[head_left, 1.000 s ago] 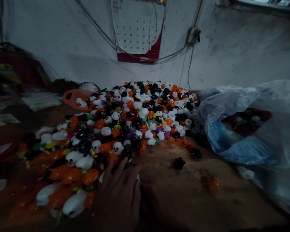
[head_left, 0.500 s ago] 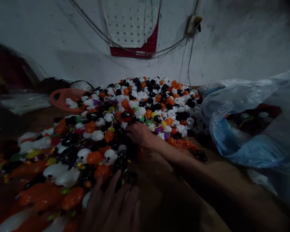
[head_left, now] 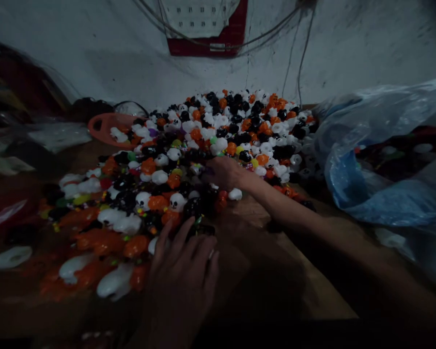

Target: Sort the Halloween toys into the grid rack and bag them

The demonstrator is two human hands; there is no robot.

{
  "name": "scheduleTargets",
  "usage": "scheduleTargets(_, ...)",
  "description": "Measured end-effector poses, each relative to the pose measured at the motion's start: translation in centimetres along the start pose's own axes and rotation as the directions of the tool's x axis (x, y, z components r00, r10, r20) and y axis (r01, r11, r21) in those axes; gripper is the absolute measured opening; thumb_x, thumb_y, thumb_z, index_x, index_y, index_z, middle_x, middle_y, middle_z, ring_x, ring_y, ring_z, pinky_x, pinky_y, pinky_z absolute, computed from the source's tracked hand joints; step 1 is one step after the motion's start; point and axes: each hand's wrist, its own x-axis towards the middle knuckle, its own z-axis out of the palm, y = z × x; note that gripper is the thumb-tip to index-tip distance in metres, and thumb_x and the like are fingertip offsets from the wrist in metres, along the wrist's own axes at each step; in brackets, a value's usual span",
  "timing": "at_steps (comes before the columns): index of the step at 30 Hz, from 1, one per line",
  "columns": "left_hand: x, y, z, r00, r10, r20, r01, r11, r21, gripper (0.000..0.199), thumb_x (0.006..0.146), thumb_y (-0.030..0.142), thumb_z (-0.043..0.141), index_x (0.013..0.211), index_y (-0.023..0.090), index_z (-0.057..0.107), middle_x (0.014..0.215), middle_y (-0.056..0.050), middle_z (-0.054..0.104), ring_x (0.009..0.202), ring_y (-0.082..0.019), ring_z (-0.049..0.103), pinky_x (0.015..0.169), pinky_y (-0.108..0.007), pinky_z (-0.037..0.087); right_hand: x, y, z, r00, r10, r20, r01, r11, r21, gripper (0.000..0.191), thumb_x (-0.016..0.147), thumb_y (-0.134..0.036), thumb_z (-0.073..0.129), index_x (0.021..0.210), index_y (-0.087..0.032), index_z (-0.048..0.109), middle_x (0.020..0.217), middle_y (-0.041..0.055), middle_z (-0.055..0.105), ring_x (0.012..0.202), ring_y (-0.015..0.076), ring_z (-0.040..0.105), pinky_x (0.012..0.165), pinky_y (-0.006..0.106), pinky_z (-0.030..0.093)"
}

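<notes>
While a bag (head_left: 370, 196) flanks toys (head_left: 160, 177) hiding the right hand's (head_left: 224, 173) hold, the left (head_left: 185, 264) splays.

The trinkets (head_left: 174, 181) are white, black and orange, some skull-faced.

Left hand (head_left: 185, 271): bare, well to the left of the plastic bag (head_left: 370, 194). Back of hand broad; fingers slender, narrowing to rounded tips. Surface markings are unreadable in the dim light.

Right hand (head_left: 223, 173): bare, left of the bag and nearer to it than the left hand. Outline compact, finger detail blurred.

Right forearm (head_left: 294, 211): bare along its lit length, between the right hand and the area below the bag. Slim at the wrist, widening evenly toward the elbow; lower portion obscured by shadow.
</notes>
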Motion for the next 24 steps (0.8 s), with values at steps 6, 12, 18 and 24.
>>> scheduleTargets(6, -0.1, 0.2, -0.4, 0.997, -0.018, 0.073, 0.018, 1.0, -0.003, 0.027, 0.091, 0.026, 0.046, 0.112, 0.021, 0.063, 0.109, 0.0, 0.07, 0.127, -0.026, 0.048, 0.113, -0.052, 0.024, -10.5, 0.7, 3.3, 0.949, 0.287, -0.129, -0.066, 0.583, 0.809, 0.024, 0.084, -0.038, 0.055, 0.088, -0.015, 0.063, 0.079, 0.003, 0.066, 0.068, 0.0143, 0.06, 0.062, 0.026, 0.046)
scheduleTargets(12, -0.4, 0.4, -0.8, 0.997, -0.012, 0.082, 0.012, 1.0, 0.001, 0.03, 0.091, 0.027, 0.046, 0.114, 0.017, 0.061, 0.11, -0.004, 0.07, 0.13, -0.026, 0.044, 0.114, -0.052, 0.024, -18.4, -0.6, 5.9, 0.904, 0.428, 0.019, -0.32, 0.645, 0.694, 0.028, 0.088, -0.039, 0.051, 0.095, -0.015, 0.064, 0.083, 0.0062, 0.069, 0.07, 0.0161, 0.062, 0.059, 0.025, 0.041)
scheduleTargets(18, -0.6, 0.0, -0.9, 0.997, 0.031, 0.064, -0.029, 0.999, -0.023, 0.027, 0.087, 0.025, 0.053, 0.112, 0.016, 0.059, 0.116, -0.006, 0.066, 0.134, -0.026, 0.039, 0.115, -0.051, 0.027, -20.3, -0.5, 3.6, 0.912, 0.409, -0.022, -0.409, 0.912, -0.02, 0.027, 0.088, -0.026, 0.047, 0.068, -0.018, 0.063, 0.061, 0.0069, 0.062, 0.05, 0.015, 0.051, 0.048, 0.028, 0.02)
scheduleTargets(24, -0.9, 0.0, -1.1, 0.998, 0.055, 0.0, -0.055, 0.998, -0.028, 0.031, 0.082, 0.018, 0.059, 0.113, 0.016, 0.058, 0.111, -0.007, 0.066, 0.132, -0.027, 0.042, 0.109, -0.05, 0.038, -19.5, -1.4, 5.2, 0.989, 0.134, -0.062, -0.128, 0.988, 0.087, 0.023, 0.088, -0.018, 0.045, 0.1, -0.021, 0.065, 0.099, 0.0111, 0.065, 0.073, 0.0187, 0.057, 0.057, 0.028, 0.038)
